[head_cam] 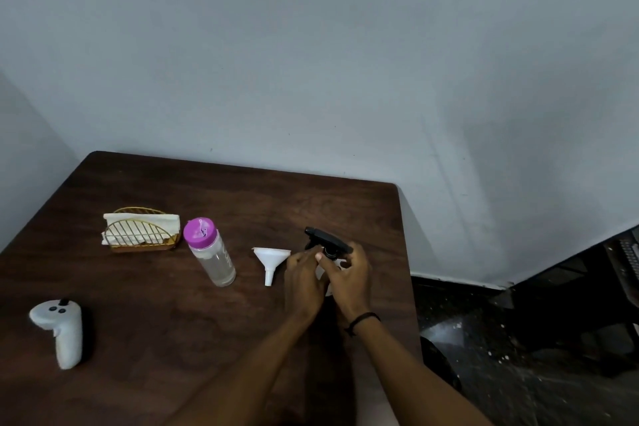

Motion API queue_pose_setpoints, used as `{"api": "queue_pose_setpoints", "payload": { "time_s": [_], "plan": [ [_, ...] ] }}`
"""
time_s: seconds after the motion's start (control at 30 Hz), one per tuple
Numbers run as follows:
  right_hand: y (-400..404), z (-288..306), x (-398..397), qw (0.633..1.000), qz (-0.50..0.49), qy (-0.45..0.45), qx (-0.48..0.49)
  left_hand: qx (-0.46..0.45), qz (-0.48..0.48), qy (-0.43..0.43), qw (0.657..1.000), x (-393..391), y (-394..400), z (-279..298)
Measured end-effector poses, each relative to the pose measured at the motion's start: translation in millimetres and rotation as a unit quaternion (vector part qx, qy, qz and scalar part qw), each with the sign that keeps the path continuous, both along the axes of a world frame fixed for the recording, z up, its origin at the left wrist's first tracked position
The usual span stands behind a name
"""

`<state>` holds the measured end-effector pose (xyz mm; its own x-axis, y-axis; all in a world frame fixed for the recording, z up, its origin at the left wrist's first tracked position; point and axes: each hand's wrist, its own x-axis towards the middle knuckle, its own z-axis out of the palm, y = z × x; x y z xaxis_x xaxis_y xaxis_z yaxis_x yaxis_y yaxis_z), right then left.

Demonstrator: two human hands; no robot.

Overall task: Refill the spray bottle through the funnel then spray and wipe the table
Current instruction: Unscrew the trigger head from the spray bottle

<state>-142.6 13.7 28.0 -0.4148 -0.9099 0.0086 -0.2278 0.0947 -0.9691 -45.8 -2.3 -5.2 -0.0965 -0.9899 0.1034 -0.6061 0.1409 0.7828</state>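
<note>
Both hands grasp the spray bottle (328, 254) on the counter (242, 197): left hand (304, 282) round its body, right hand (349, 273) at the black head. An abrupt twist could likely knock over the funnel (271, 261) just beside it.

White controller (62, 332) (lying near left)

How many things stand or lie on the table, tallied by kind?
Bottles: 2, the spray bottle and the purple-capped bottle
Funnel: 1
Napkin holder: 1
Controller: 1
Total: 5
</note>
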Motion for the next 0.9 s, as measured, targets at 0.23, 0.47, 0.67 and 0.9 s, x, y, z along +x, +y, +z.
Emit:
{"api": "queue_pose_setpoints", "payload": {
  "time_s": [0.23, 0.47, 0.67, 0.9],
  "plan": [
    [2.5, -1.8, -4.0, 0.998, 0.038, -0.042, 0.001, 0.0, 0.012, 0.011, 1.0, -0.7, 6.6, 1.5],
    [3.9, 5.5, -15.9, 0.992, 0.12, -0.026, 0.024, -0.01, 0.001, -0.013, 1.0, 1.5, 3.7, -5.4],
    [8.2, 4.6, -0.7, 0.997, -0.011, -0.071, 0.009, 0.014, -0.001, 0.013, 1.0, 3.1, 7.9, -4.5],
    [19.6, 0.6, 2.0, 0.999, 0.028, 0.03, -0.019, 0.044, 0.001, 0.053, 0.998, 5.0, 5.7, -9.8]
  ]
}}
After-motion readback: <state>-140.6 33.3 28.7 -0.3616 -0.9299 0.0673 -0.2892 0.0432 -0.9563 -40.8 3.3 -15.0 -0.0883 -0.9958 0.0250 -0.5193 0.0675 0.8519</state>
